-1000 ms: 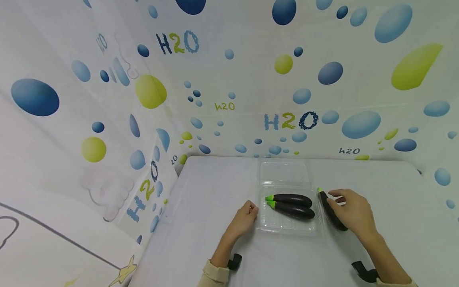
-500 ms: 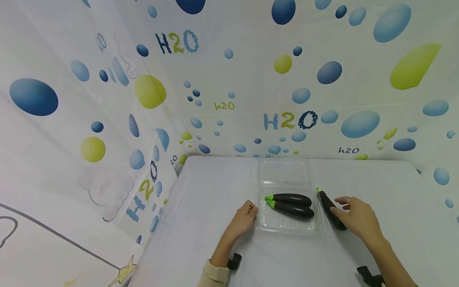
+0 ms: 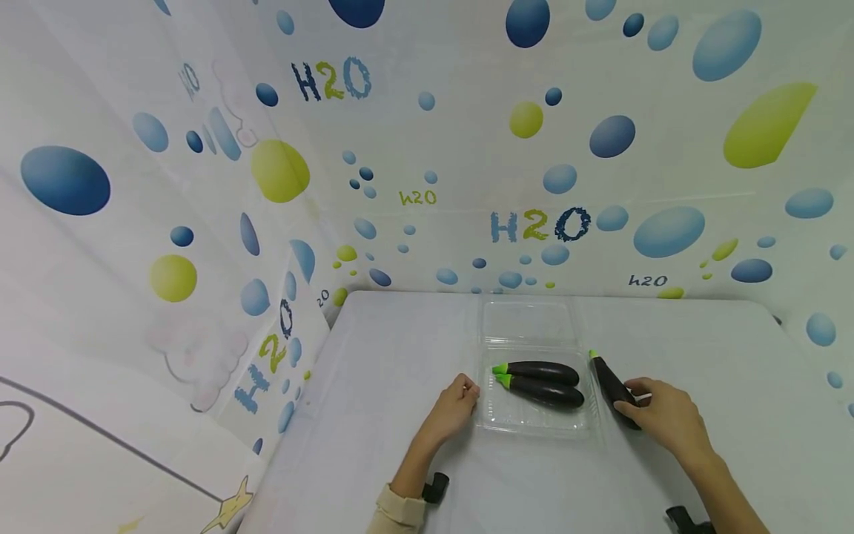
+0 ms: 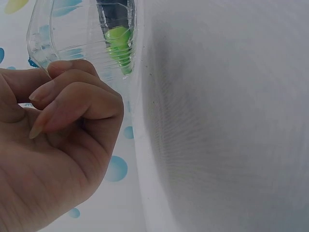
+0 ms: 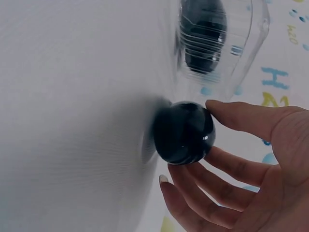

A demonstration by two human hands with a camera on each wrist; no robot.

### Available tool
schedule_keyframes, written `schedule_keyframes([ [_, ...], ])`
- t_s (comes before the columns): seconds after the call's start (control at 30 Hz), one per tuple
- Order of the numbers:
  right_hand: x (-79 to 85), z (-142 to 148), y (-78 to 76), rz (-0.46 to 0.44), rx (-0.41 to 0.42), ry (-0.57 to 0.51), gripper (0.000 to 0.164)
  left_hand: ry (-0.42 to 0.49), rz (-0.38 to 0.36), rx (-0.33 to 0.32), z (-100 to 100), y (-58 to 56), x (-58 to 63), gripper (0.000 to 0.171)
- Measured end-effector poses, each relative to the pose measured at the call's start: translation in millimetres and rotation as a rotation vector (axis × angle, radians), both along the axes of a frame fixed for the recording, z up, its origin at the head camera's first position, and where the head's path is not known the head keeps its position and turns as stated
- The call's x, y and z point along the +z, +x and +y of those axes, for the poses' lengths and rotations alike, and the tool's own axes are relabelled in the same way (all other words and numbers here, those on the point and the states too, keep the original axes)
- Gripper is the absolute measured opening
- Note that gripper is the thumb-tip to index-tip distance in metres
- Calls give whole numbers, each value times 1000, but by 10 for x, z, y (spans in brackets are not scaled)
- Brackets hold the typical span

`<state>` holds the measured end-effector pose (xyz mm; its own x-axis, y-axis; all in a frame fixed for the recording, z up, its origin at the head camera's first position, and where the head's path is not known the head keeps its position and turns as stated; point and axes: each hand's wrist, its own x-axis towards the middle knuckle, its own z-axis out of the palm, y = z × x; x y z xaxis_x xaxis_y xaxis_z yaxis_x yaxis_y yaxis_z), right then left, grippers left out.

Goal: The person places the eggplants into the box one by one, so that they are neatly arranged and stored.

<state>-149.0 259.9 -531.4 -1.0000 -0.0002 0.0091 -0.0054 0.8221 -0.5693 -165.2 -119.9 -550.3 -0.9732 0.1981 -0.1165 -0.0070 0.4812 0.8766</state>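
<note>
A clear plastic clamshell box (image 3: 534,423) lies with its lid folded back on the table. Two dark eggplants with bright green stems, one above (image 3: 543,371) the other (image 3: 547,392), lie side by side in it. My left hand (image 3: 454,406) pinches the box's left rim between thumb and curled fingers, as the left wrist view also shows. Right of the box, a third eggplant (image 3: 608,380) lies slantwise on the table, stem toward the back. Around its thick lower end, my right hand (image 3: 667,415) has the thumb on one side and fingers on the other.
The box's transparent lid (image 3: 530,322) lies flat toward the back of the white table (image 3: 400,334). Behind stands a wall covering printed with blue and green drops (image 3: 669,231). A black wrist mount (image 3: 437,488) shows below the left hand.
My right hand first drew back along the third eggplant toward its thick end, then closed its thumb and fingers around that end. The left hand and the box stayed in place.
</note>
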Motion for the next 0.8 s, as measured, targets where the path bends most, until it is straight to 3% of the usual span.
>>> schedule_keyframes([
  [0.8,-43,-13,25,28,19,11,51,3,-5,-4,-5,0,6,20],
])
